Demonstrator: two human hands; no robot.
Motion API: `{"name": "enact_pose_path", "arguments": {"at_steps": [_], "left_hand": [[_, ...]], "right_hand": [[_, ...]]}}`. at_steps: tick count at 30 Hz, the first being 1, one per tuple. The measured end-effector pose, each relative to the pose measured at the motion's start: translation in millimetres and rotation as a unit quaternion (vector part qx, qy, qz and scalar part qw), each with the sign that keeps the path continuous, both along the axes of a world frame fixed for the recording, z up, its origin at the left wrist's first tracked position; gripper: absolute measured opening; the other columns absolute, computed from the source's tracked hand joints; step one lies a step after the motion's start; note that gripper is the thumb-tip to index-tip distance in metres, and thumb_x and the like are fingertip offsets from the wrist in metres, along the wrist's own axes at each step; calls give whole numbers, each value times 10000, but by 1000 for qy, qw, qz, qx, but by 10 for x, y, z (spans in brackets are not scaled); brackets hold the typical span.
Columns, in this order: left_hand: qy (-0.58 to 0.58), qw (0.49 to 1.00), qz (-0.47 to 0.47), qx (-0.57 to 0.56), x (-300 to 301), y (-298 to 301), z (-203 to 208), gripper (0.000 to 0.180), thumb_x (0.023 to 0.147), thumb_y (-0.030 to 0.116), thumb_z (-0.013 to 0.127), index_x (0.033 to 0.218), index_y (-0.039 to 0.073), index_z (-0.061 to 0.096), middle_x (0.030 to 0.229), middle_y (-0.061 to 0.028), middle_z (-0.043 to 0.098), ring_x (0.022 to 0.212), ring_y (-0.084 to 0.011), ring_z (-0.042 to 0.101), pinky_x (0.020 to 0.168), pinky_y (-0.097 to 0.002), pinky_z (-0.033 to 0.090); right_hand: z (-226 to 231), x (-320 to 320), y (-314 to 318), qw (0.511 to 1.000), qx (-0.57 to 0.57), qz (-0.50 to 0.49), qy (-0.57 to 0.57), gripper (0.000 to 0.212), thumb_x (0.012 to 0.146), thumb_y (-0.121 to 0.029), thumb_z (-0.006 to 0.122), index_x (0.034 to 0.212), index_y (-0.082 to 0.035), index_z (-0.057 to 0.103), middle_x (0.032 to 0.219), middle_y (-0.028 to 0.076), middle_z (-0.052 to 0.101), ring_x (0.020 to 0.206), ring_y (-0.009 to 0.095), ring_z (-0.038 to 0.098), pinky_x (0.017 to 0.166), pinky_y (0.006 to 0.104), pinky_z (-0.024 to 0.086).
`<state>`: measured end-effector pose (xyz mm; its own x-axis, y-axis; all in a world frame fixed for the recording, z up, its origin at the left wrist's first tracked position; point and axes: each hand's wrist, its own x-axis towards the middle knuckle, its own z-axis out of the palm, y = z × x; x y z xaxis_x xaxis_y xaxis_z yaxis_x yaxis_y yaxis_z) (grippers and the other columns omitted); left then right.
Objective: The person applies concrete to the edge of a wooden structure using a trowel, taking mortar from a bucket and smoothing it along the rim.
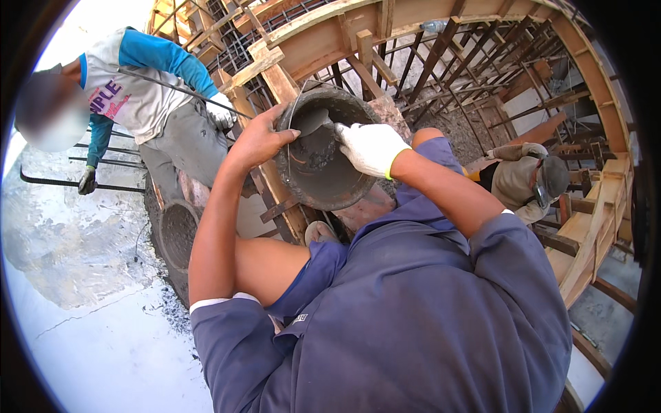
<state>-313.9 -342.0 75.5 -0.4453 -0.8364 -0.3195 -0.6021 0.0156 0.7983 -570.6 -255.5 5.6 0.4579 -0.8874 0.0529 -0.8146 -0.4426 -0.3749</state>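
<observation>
A round bucket (pixel 335 199), caked with grey cement, is tilted toward me in front of my knees. Its rim is gripped by my bare left hand (pixel 264 139), the thumb over the edge and the fingers partly hidden behind the wall. Inside lies wet grey mortar (pixel 318 157), coating the bottom and sides. My right hand (pixel 372 149), in a white knitted glove, is closed around the handle of a trowel, which the glove mostly hides. The trowel's grey blade (pixel 315 122) reaches into the bucket near its far side. A thin wire handle (pixel 294 103) stands at the bucket's left.
Another cement-caked bucket (pixel 177 234) stands left of my leg. A co-worker (pixel 162 82) in teal sleeves is beside dark bent bars (pixel 62 182). Below to the right, a second person (pixel 521 177) works among timber supports. Curved wooden formwork (pixel 317 51) and rebar surround the drop.
</observation>
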Motion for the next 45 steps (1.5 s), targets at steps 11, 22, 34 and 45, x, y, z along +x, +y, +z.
{"name": "enact_pose_path", "arguments": {"at_steps": [11, 22, 34, 45], "left_hand": [[-47, 994, -23, -95, -238, -24, -53, 635, 909, 152, 731, 1466, -58, 511, 1240, -160, 707, 1091, -194, 663, 984, -323, 511], [-52, 992, 0, -116, -238, 11, -8, 621, 874, 167, 737, 1436, -26, 556, 1254, -291, 690, 1185, -380, 680, 1035, -406, 501], [7, 995, -80, -66, -329, -72, -114, 622, 917, 123, 743, 1483, -16, 528, 1303, -148, 690, 1129, -195, 645, 1003, -327, 503], [22, 999, -30, -31, -346, -23, -6, 622, 887, 114, 737, 1474, 25, 550, 1310, -167, 695, 1150, -218, 648, 1016, -338, 487]], "right_hand": [[-157, -98, 155, 999, -19, -40, 30, 292, 944, -141, 507, 1161, 26, 607, 973, 212, 695, 835, 361, 723, 701, 479, 580], [127, 23, 75, 967, 205, 20, 151, 318, 945, -253, 580, 1049, 20, 705, 946, 261, 742, 913, 413, 737, 783, 503, 578], [-486, -367, -86, 713, 610, -125, -321, 392, 991, -411, 647, 875, -41, 705, 662, 73, 621, 459, 178, 526, 414, 323, 392], [-866, 50, 427, 188, 695, -39, -693, 382, 1093, -354, 500, 1293, -38, 579, 819, 53, 630, 481, 114, 521, 394, 238, 436]]}}
